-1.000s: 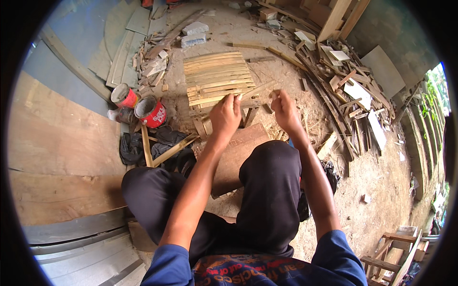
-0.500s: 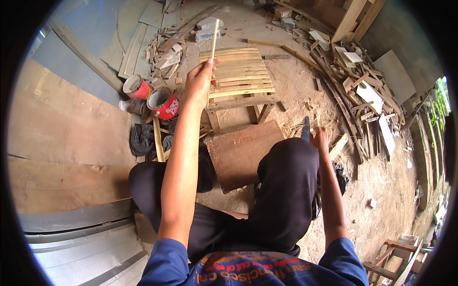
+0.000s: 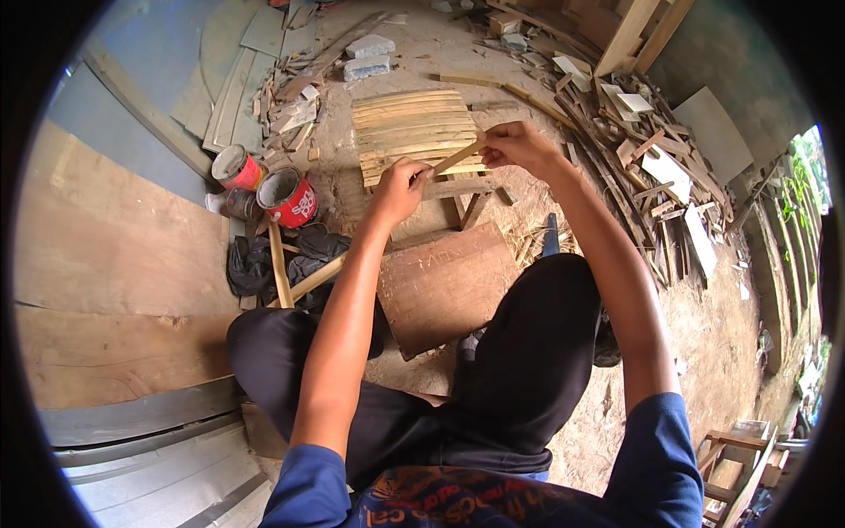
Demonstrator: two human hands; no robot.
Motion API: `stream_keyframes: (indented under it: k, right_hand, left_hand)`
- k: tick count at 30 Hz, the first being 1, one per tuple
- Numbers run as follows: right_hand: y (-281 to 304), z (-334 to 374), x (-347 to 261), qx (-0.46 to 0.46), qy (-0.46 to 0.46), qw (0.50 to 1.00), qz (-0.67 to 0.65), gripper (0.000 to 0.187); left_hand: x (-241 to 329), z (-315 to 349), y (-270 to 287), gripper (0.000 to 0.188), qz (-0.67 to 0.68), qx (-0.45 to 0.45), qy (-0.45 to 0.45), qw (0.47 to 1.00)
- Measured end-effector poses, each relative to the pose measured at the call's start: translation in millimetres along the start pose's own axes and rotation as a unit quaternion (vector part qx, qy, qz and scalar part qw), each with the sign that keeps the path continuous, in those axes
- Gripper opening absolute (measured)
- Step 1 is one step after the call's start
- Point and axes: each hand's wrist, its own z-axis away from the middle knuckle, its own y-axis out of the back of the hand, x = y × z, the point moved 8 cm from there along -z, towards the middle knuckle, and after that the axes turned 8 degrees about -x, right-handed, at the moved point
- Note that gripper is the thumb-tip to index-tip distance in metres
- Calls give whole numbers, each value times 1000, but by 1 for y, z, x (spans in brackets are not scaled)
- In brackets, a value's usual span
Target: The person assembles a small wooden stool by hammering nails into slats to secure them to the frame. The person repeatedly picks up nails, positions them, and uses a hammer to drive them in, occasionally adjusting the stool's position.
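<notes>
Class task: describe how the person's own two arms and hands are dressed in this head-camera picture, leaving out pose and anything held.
Both forearms are bare from the upper arm down. Each short blue sleeve ends above the elbow. The left hand and right hand wear no gloves; no watch, ring or bracelet shows. The blue shirt has a multicoloured printed patch at the chest.

Outdoor work yard in daylight: a bare, sandy earth floor (image 3: 422, 44) strewn with wood offcuts. Broad brown plywood sheets (image 3: 114, 238) and grey corrugated metal sheeting (image 3: 150, 440) lie at left, with two red paint tins (image 3: 264, 183) beside them. A heap of scrap timber (image 3: 642, 141) lies at right, with green foliage (image 3: 810, 167) at the far right edge.
</notes>
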Motion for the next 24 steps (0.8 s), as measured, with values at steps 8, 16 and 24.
stream_keyframes:
  k: [8,16,24]
  right_hand:
    - [55,21,25,72,10,992,-102,25]
    - [60,35,81,120,37,963,-240,25]
    - [-17,53,110,126,26,942,-311,15]
  left_hand:
    - [-27,28,15,32,84,-79,82,990]
    - [-125,94,81,33,204,66,240,947]
    - [-52,78,36,47,90,121,157,976]
